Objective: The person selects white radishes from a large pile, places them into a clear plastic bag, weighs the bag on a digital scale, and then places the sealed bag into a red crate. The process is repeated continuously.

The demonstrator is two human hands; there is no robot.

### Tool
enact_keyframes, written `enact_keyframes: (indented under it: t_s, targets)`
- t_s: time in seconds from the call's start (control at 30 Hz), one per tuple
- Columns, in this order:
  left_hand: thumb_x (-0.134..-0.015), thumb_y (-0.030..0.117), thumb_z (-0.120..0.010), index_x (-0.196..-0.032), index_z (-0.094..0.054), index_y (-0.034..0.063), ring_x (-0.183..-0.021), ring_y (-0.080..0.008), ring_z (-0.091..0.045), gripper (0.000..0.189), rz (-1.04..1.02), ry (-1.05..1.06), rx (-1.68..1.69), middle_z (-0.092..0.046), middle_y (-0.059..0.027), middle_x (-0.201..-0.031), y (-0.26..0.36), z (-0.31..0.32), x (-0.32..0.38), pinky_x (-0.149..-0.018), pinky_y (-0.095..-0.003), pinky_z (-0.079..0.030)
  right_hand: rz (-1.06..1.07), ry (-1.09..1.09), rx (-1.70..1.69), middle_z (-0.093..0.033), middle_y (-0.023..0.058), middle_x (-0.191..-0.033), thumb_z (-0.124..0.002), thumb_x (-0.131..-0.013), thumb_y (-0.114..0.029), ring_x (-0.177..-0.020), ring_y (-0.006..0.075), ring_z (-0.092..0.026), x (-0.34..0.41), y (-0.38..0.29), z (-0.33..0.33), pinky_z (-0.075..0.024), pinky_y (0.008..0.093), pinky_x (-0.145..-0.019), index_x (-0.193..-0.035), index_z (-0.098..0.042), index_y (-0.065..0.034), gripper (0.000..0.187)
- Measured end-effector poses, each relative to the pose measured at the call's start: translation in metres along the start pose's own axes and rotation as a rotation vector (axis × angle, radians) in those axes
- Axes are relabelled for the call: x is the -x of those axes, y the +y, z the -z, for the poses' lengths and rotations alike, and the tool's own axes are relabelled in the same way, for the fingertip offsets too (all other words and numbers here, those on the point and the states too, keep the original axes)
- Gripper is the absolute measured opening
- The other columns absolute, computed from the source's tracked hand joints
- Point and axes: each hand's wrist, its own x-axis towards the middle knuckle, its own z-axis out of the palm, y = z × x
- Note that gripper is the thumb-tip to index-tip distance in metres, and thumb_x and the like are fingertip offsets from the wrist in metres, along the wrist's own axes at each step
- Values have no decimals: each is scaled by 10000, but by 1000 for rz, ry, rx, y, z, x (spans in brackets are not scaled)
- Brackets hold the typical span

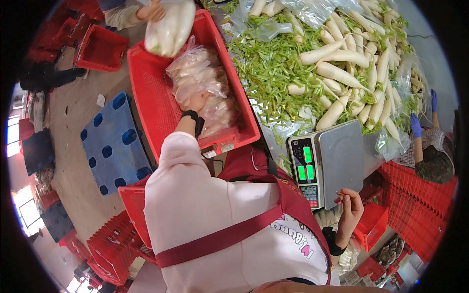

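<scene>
My left hand [199, 101] reaches into a red plastic crate [154, 106] and touches clear plastic bags of white radishes [199, 73]. Its fingers are partly hidden against the film, so whether they grip it is unclear. Loosely bent and without any object, my right hand [350, 205] is beside the lower right corner of a digital scale's metal platform [340, 164]. The scale's green display [307, 154] is lit, and the platform is bare. A black band is on each wrist. Over the crate's far end, another person's hand [152, 13] holds a bag of white radishes [170, 29].
Beyond the scale, the table bears a heap of white radishes [340, 73], cut green stems [267, 73] and plastic film [311, 11]. A blue pallet [113, 146] is on the floor at left. Stacked red crates [414, 208] and a blue-gloved person [436, 154] are at right.
</scene>
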Motion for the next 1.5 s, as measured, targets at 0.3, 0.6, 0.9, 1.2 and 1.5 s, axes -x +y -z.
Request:
enact_keyframes:
  t_s: [0.3,0.6,0.9,1.2,1.5]
  targets:
    - [-620,466,-787,-1321,-307,-44,-1152,-396,-458,991,231,214,-368,-470,-275,-1233,20,-58,57,-1002,-425,-357,-70,-33,19,-632,71,-891,-518,-916,-54,-742,91,-555,-2,6,-15,-450,219,-685,-1013,-592,27,146]
    - [-721,171,-613,-962,-654,-20,-899,-289,-629,310,166,-302,-508,-656,-211,-943,-19,-80,13,-839,-362,-475,-86,-62,68,-629,53,-881,-535,-894,-16,-754,91,-564,5,8,-25,-451,218,-686,-978,-606,31,119]
    - [-741,42,-598,-1046,-638,27,-863,-223,-620,308,47,-400,-164,-660,-140,-933,-2,-22,58,-760,-328,-476,-105,-127,120,-629,60,-902,-529,-903,-27,-798,101,-574,2,8,-36,-454,220,-727,-1006,-595,39,140]
    - [-708,194,-619,-1133,-606,27,-1025,-340,-596,457,51,-471,-644,-617,-214,-1094,3,-52,32,-876,-394,-466,69,-176,284,-636,92,-852,-608,-837,-36,-710,132,-586,-2,-1,-54,-460,241,-663,-959,-635,7,132]
    - [-829,226,-595,-993,-626,41,-820,-301,-627,249,-495,185,-91,-642,-171,-890,195,-10,10,-717,-367,-484,169,-119,257,-632,102,-854,-605,-832,-46,-682,170,-599,4,7,-49,-471,267,-619,-980,-636,-10,156]
